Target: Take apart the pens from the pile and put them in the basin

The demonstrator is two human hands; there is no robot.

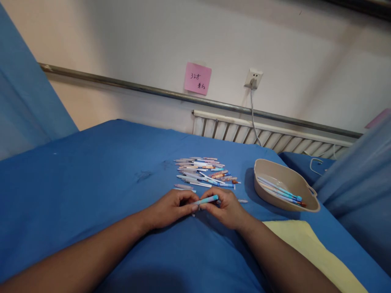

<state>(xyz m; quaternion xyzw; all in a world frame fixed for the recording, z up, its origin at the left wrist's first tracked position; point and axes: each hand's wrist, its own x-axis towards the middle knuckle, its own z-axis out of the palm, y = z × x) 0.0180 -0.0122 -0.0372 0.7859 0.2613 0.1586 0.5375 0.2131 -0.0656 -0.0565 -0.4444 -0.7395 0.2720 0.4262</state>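
Observation:
My left hand (172,208) and my right hand (224,209) meet over the blue cloth, fingers pinched together on a light blue pen (207,200). The pen lies slanted between the two hands, its blue cap end pointing right. Just beyond my hands lies a pile of pens and pen parts (203,173) in pastel colours. A small white part (242,201) rests on the cloth right of my right hand. A beige oval tray (305,205) to the right holds several assembled pens (282,192).
The blue cloth (91,191) covers the whole work surface. A yellow cloth (308,244) lies at the near right. Behind are a wall with a pink note (197,78), a socket with a cable (253,78), a radiator (269,134) and blue curtains on both sides.

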